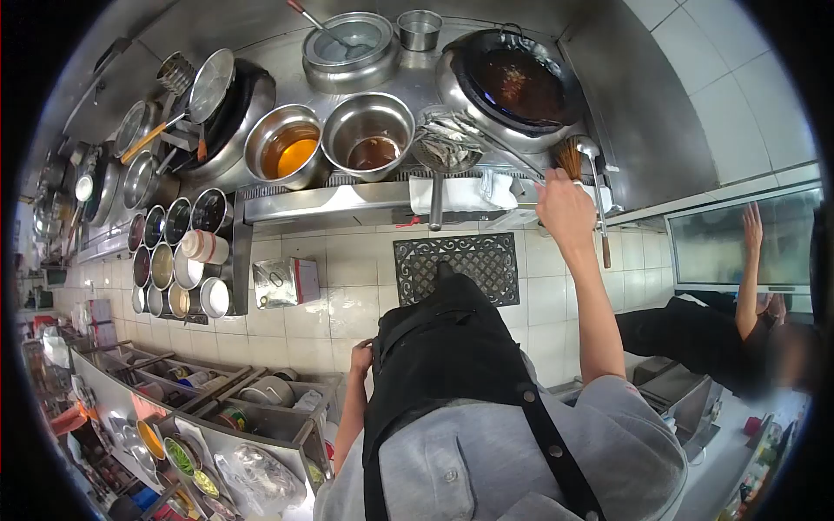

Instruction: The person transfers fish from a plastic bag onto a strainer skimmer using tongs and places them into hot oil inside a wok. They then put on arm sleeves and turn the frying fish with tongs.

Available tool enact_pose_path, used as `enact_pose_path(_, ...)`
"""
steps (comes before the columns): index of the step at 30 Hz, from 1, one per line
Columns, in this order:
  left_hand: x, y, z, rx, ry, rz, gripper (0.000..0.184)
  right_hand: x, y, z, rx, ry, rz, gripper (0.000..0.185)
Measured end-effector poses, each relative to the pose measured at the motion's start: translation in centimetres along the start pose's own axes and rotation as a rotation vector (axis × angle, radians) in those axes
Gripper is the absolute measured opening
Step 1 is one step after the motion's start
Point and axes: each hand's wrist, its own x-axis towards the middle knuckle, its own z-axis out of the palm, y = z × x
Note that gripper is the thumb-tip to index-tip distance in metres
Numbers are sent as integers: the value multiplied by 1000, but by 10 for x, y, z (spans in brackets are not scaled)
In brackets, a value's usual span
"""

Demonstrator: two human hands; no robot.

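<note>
My right hand [566,207] is closed around a long thin-handled metal utensil [514,156], which reaches left across the stove front to small silvery fish [447,143]. Those fish lie heaped in a round strainer [420,161] whose handle points toward me; the utensil's far end cannot be told apart from the fish. Beyond my right hand stands a wok [559,102] of dark liquid, with reddish bits at its middle. My left hand [363,356] hangs low beside the black apron, fingers curled, with nothing visible in it.
Left of the strainer are a pot of dark liquid [369,165] and a pot of orange liquid [298,174]. A brush [569,161] and a ladle [589,148] lie at right. A metal tin [287,283] stands on the floor. Another person [695,339] is at the right.
</note>
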Motion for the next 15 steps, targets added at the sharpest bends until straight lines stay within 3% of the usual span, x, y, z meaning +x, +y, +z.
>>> enact_pose_path(3,-18,2,12,202,40,34,42,13,7,7,4,-11,-84,20)
enact_pose_path(4,-28,10,15,145,26,-23,43,18,7,9,15,-10,-114,17)
enact_pose_path(7,-1,-27,16,133,-10,109,40,42,10,29,-17,1,-245,16)
enact_pose_path(10,16,-34,20,308,1,126,38,62,9,35,-27,1,-291,22)
enact_pose_path(15,-3,3,45,147,82,134,38,76,25,30,6,28,-363,17)
